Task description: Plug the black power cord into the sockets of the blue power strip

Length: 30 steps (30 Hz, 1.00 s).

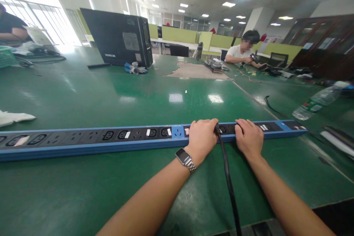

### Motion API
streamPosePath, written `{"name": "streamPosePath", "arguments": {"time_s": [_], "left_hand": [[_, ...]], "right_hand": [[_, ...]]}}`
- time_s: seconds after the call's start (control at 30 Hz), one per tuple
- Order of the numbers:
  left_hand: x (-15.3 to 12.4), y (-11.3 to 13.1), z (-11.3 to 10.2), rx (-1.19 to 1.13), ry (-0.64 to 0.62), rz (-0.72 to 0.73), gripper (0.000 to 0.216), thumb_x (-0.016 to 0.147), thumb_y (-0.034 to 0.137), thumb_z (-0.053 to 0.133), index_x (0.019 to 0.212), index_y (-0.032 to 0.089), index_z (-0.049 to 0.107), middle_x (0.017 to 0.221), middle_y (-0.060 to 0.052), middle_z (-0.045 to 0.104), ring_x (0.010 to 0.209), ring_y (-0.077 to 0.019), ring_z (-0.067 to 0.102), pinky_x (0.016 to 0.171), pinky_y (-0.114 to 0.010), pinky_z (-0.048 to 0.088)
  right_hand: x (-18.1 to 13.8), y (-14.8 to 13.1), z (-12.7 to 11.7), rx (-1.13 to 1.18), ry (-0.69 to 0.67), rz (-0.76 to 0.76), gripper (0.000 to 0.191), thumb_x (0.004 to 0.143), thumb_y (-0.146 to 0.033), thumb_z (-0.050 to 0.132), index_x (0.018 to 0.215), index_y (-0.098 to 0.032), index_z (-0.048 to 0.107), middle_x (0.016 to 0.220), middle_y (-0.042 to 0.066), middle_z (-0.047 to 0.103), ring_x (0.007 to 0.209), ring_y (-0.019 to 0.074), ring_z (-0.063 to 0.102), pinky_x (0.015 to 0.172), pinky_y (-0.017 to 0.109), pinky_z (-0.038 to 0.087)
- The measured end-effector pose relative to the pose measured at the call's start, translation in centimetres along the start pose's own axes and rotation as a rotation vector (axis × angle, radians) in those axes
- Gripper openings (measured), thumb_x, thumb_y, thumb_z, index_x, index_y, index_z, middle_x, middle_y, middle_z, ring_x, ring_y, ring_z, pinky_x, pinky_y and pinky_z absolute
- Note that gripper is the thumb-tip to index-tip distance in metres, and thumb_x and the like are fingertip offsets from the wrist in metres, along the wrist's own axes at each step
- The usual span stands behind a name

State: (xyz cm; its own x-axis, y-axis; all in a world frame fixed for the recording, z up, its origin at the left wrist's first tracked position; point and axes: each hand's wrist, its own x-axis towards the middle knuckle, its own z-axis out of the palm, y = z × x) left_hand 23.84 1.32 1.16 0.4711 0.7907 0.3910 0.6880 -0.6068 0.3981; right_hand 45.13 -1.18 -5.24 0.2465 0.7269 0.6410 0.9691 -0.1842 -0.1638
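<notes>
A long blue and black power strip (110,138) lies across the green table (83,96), its sockets facing up. My left hand (202,136), with a metal watch on the wrist, is closed over the strip and its fingers wrap round a black plug (217,129) seated in a socket. A black cable (228,177) runs from that plug toward me, off the table's near edge. My right hand (249,137) rests flat on the strip just right of the plug, fingers stretched over the sockets and holding nothing.
A black computer case (118,37) stands at the back left. A clear water bottle (318,101) lies at the right. White cloth (13,117) sits at the left edge. A person (243,53) works at the far right; another person's arm (12,33) shows far left.
</notes>
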Motion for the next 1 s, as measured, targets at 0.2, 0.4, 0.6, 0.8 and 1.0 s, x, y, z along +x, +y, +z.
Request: {"name": "streamPosePath", "arguments": {"time_s": [0.2, 0.4, 0.6, 0.8, 1.0], "left_hand": [[-0.4, 0.1, 0.9, -0.021, -0.025, 0.029, 0.028, 0.086, 0.013, 0.057, 0.110, 0.023, 0.067, 0.105, -0.006, 0.075, 0.100, -0.0236, 0.069, 0.100, -0.046, 0.045], [0.9, -0.1, 0.6, -0.435, 0.236, -0.089, 0.023, 0.087, 0.023, 0.063, 0.109, 0.019, 0.069, 0.100, -0.007, 0.077, 0.089, -0.0198, 0.071, 0.090, -0.036, 0.053], [-2.5, -7.1, -7.5, -0.492, 0.478, -0.182, 0.038, 0.081, 0.038, 0.070, 0.113, 0.019, 0.067, 0.097, -0.005, 0.076, 0.089, -0.0185, 0.072, 0.084, -0.029, 0.056], [-11.2, -16.5, -12.8, -0.174, 0.343, -0.421, 0.043, 0.077, 0.056, 0.066, 0.105, 0.024, 0.072, 0.097, -0.003, 0.078, 0.088, -0.0240, 0.072, 0.086, -0.034, 0.057], [-11.3, -16.8, -11.8, -0.093, 0.251, -0.280, 0.040, 0.080, 0.054, 0.063, 0.106, 0.026, 0.073, 0.099, -0.004, 0.078, 0.086, -0.0248, 0.072, 0.088, -0.037, 0.056]], "right_hand": [[0.0, 0.1, 0.0, -0.005, 0.003, -0.015, 0.040, 0.095, -0.034, 0.040, 0.115, -0.018, 0.071, 0.123, 0.008, 0.070, 0.122, 0.0270, 0.054, 0.103, 0.045, 0.036], [0.0, 0.1, 0.1, -0.022, 0.002, -0.013, 0.041, 0.095, -0.035, 0.039, 0.114, -0.018, 0.071, 0.122, 0.007, 0.070, 0.121, 0.0263, 0.055, 0.103, 0.043, 0.035], [-0.1, 0.4, 0.3, -0.004, 0.024, -0.017, 0.041, 0.094, -0.037, 0.039, 0.113, -0.019, 0.071, 0.120, 0.008, 0.071, 0.119, 0.0265, 0.056, 0.102, 0.043, 0.034], [-0.1, 0.6, 0.5, 0.007, 0.030, -0.018, 0.041, 0.093, -0.037, 0.040, 0.113, -0.020, 0.071, 0.121, 0.008, 0.070, 0.120, 0.0276, 0.056, 0.102, 0.045, 0.036], [-0.2, 0.6, 0.5, -0.013, 0.014, -0.029, 0.043, 0.095, -0.037, 0.037, 0.113, -0.018, 0.071, 0.122, 0.009, 0.070, 0.120, 0.0278, 0.056, 0.102, 0.045, 0.037]]}}
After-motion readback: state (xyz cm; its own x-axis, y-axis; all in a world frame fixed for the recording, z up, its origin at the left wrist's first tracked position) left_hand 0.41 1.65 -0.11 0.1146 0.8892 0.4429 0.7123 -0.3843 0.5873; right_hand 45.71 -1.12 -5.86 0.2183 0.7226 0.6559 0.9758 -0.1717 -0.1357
